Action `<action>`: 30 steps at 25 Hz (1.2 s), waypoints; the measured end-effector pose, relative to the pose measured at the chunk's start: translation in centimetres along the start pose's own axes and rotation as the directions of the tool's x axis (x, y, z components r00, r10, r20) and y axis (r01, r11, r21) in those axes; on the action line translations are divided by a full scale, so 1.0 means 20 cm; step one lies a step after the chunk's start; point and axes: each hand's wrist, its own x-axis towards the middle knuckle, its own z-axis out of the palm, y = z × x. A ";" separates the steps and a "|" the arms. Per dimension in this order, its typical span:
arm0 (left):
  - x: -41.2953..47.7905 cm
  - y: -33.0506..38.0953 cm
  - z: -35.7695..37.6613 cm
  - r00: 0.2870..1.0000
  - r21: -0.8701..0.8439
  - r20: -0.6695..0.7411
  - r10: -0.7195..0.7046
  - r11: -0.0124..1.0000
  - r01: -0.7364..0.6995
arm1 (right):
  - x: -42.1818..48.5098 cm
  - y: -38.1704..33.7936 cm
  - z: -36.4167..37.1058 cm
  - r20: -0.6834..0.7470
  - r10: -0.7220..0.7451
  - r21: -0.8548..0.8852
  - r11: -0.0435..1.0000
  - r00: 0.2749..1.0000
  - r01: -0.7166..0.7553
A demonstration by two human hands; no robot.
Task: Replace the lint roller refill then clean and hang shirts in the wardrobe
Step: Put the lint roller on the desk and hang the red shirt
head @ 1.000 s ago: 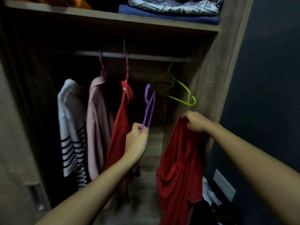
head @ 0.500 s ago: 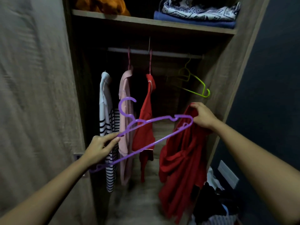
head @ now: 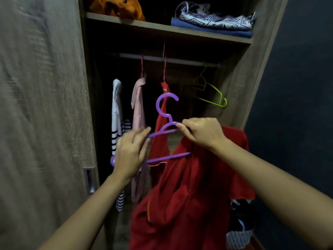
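**A:** What takes up most of the view?
**B:** An open wooden wardrobe [head: 252,87], its door [head: 45,105] at the left. A shelf [head: 162,27] up top carries folded cloth, and a rail [head: 180,61] runs beneath it.
**A:** And the shirt being hung?
**B:** The loose red shirt [head: 189,204] dangles in front of the opening, low and right of centre, not on the rail. The right hand [head: 203,132] grips its bunched top.
**A:** What hangs there already?
**B:** From the left, a striped shirt [head: 116,114], a pink shirt [head: 138,109] and a hung red shirt [head: 159,147], side by side.
**A:** The other hand?
**B:** The left hand [head: 129,152], blurred, holds the purple hanger [head: 167,157] by its left arm, fingers on either side of the bar. The hook points up, and the right end is hidden by the loose red shirt. The right forefinger touches the hanger's shoulder.
**A:** Anything smaller?
**B:** A green hanger [head: 212,103] hangs tilted at the rail's right end.
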 end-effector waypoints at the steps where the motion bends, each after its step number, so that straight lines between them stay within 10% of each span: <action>1: -0.03 0.05 0.00 0.998 0.051 -0.060 0.000 0.999 0.003 | 0.01 -0.03 -0.01 -0.008 0.035 0.011 0.999 0.999 -0.035; 5: -0.38 0.33 0.09 0.979 -0.045 0.203 -0.024 0.998 0.034 | 0.08 -0.08 -0.07 -0.084 0.094 0.113 0.990 0.992 -0.084; 7: -0.46 0.32 0.15 0.876 -0.101 0.440 -0.197 0.959 0.267 | 0.12 -0.09 -0.12 -0.104 0.100 0.150 0.985 0.989 -0.084; 10: -0.45 0.14 0.14 0.691 -0.327 0.719 -0.075 0.841 0.431 | 0.11 -0.01 -0.16 -0.137 0.055 0.191 0.981 0.989 -0.028; 18: -0.20 -0.41 -0.09 0.498 -0.262 0.865 -0.054 0.798 0.542 | -0.23 0.20 0.06 -0.066 -0.124 0.032 0.991 0.990 0.126; 22: -0.08 -0.20 -0.08 0.765 -0.065 0.590 -0.260 0.929 0.365 | -0.29 0.07 0.15 0.022 -0.024 -0.109 0.994 0.999 0.026; 24: -0.06 0.04 -0.10 0.879 -0.197 0.477 -0.002 0.974 0.109 | -0.27 -0.01 0.13 0.042 0.216 0.012 0.976 0.976 -0.217; 26: -0.07 0.12 -0.13 0.805 -0.314 0.482 0.346 0.926 -0.210 | -0.26 0.02 0.10 0.153 0.410 0.174 0.885 0.899 -0.433; 30: 0.08 -0.08 -0.17 0.925 -0.013 0.378 0.047 0.999 -0.045 | -0.24 0.07 0.02 0.081 0.431 0.320 0.843 0.899 -0.433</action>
